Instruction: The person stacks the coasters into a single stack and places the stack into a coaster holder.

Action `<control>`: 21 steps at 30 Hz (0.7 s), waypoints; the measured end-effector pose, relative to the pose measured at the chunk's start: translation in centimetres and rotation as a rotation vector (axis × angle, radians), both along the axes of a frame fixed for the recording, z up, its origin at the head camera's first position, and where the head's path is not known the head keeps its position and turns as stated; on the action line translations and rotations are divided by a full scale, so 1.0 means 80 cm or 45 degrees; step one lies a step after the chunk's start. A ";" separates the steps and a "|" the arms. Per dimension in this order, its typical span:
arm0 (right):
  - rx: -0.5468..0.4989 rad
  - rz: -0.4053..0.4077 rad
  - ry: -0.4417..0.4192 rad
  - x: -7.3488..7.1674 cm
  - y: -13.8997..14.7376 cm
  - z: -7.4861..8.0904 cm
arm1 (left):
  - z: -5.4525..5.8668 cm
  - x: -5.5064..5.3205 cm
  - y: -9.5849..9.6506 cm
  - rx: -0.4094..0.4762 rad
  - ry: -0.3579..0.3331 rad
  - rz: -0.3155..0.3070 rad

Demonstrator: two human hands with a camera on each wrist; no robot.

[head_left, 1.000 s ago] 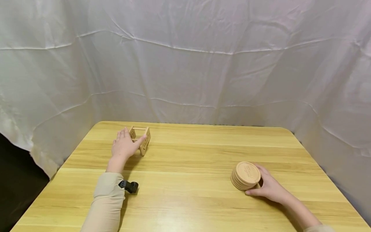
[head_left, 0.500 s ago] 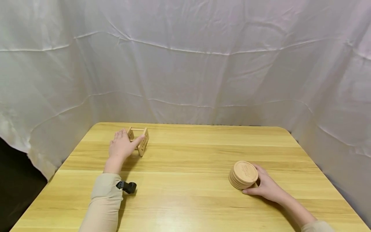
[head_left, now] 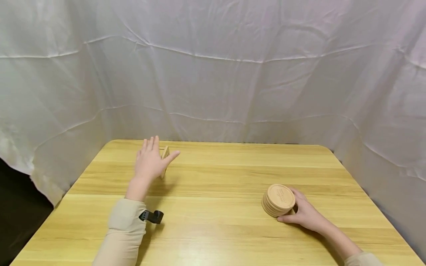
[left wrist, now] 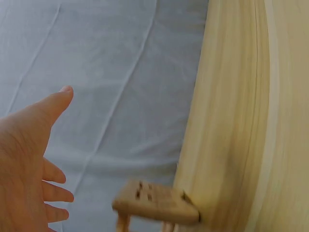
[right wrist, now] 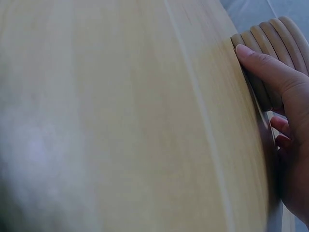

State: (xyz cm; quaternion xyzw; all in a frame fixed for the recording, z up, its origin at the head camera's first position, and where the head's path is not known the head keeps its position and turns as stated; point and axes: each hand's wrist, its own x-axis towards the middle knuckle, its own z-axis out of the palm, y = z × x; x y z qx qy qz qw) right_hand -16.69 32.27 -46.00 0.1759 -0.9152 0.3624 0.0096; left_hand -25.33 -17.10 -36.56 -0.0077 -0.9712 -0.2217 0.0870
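Observation:
On the right of the table, a stack of round wooden coasters (head_left: 279, 199) stands with lettering on its top disc. My right hand (head_left: 307, 214) grips its right side, the thumb (right wrist: 268, 67) low on the near side and the other fingers mostly hidden behind. At the far left, my left hand (head_left: 148, 162) is raised with fingers and thumb spread, holding nothing. Below and behind it stands a small wooden coaster holder (head_left: 165, 154), largely hidden in the head view. In the left wrist view the holder (left wrist: 157, 200) is apart from the hand, with cut-outs in its side panel.
Both things stand on a light wood-grain table (head_left: 213, 177) with rounded far corners. A pale curtain (head_left: 213, 85) hangs round the back and sides. Strapped to the left sleeve is a black camera mount (head_left: 152, 216).
My left hand has come off the coaster holder, spreading its fingers and moving right and up. The holder stays where it was. My right hand keeps its grip on the coaster stack.

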 end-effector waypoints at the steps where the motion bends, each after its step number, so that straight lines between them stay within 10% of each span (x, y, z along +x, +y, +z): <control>1: 0.002 0.003 0.004 -0.001 0.000 -0.001 | 0.002 0.002 0.006 -0.002 0.019 -0.015; 21: -0.015 0.005 -0.002 -0.002 -0.005 -0.003 | 0.004 0.034 0.121 -0.100 0.332 -0.445</control>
